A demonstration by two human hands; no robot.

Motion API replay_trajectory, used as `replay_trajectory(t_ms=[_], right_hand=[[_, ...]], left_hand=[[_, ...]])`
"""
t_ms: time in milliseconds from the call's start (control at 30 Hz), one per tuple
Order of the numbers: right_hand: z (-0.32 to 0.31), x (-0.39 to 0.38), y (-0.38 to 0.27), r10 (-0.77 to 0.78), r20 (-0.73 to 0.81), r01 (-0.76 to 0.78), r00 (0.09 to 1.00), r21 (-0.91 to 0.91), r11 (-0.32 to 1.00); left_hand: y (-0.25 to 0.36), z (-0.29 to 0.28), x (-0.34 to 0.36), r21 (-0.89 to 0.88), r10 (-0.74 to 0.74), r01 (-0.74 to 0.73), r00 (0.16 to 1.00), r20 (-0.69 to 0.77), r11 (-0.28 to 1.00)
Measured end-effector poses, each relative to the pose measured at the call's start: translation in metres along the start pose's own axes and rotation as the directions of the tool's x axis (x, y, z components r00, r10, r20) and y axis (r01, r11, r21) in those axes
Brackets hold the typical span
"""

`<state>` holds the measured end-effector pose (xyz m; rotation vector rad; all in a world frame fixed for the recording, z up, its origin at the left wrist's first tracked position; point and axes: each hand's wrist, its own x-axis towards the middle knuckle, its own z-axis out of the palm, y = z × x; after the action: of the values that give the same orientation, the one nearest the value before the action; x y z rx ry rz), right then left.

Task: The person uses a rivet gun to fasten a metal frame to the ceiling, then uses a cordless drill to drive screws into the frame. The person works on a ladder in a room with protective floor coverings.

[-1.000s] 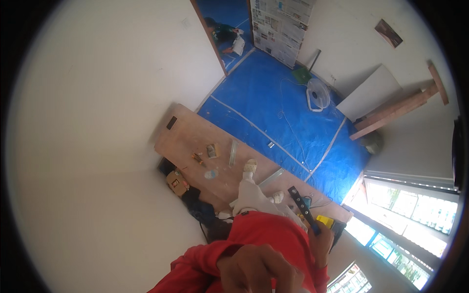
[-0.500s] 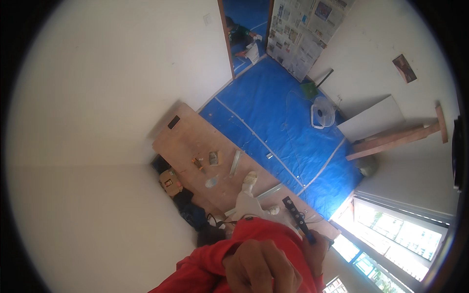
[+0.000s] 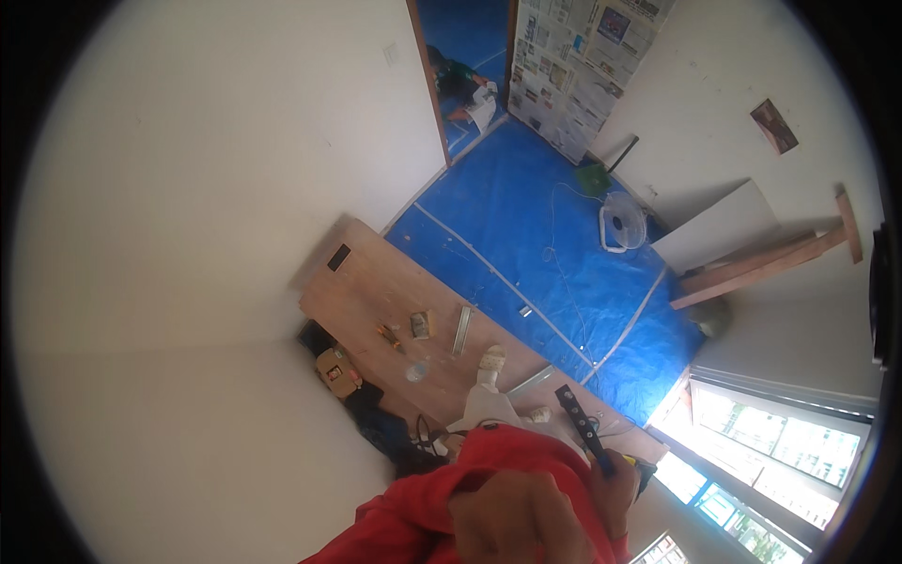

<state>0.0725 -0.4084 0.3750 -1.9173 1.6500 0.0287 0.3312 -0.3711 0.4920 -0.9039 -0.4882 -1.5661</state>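
Observation:
My left hand (image 3: 521,519), in a red sleeve, is raised close in front of my chest. Its fingers are curled and blurred, and whatever they may hold is hidden. Lower right, at my side, my right hand (image 3: 617,491) is closed around the lower end of a black strap (image 3: 583,423) with a row of round silvery eyelets. The strap points up and away from the hand. Beside that hand shows a small yellow and dark item (image 3: 643,465), whose kind I cannot tell.
I stand on a wooden board (image 3: 376,282) bearing metal channels (image 3: 462,329), an orange-handled tool (image 3: 389,336) and a small block (image 3: 420,325). Bags (image 3: 376,414) line the left wall. On blue sheeting (image 3: 507,216) stands a fan (image 3: 623,222). Planks (image 3: 761,268) lean right. A person (image 3: 460,85) crouches beyond the doorway.
The view has shifted slightly, so the room sits a little lower and further right. My left hand has moved slightly right and down; my right hand still grips the strap.

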Motion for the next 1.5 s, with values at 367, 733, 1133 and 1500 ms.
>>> replay_trajectory(t_ms=[367,733,1133,1500], right_hand=[[0.002,-0.009,0.027,0.022,-0.033,-0.02,0.999,0.064,0.998],[-0.007,-0.021,0.055,-0.024,-0.037,0.026,0.999,0.054,0.998],[-0.013,-0.038,0.069,-0.059,-0.075,0.063,0.995,0.06,0.996],[-0.017,-0.044,0.084,-0.048,-0.058,0.053,0.997,0.086,0.995]], left_hand=[[0.005,-0.031,0.0,0.547,0.389,-0.077,0.785,-0.482,0.834],[-0.028,-0.003,0.011,0.451,0.01,0.083,0.98,-0.2,0.889],[-0.105,-0.018,0.019,0.342,0.019,-0.091,0.978,0.207,0.935],[-0.123,-0.004,0.014,0.432,0.06,-0.108,0.991,0.122,0.895]])
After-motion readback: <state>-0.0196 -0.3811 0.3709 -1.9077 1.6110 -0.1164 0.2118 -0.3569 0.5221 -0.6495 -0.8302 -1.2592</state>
